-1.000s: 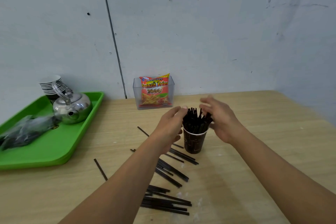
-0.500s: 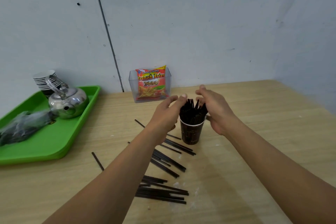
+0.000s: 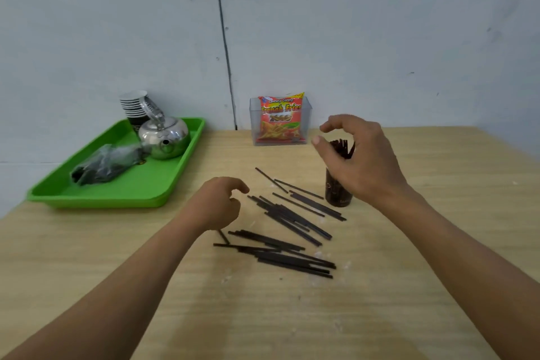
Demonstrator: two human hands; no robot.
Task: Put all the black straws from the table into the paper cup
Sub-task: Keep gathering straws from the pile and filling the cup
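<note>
Loose straws (image 3: 287,222) lie scattered on the worktop (image 3: 409,286) just left of the cup (image 3: 338,188), which already holds a bunch. The left hand (image 3: 217,206) hangs over them, fingers curled, apparently empty. The right hand (image 3: 358,155) hovers open by the cup rim, holding nothing. Best to pinch several parallel straws together, then steady the cup while dropping them in.

Green tray (image 3: 122,196) — kettle (image 3: 163,137), stacked cups (image 3: 133,105), dark bag (image 3: 105,164) — beside boxed snack packet (image 3: 280,120).
</note>
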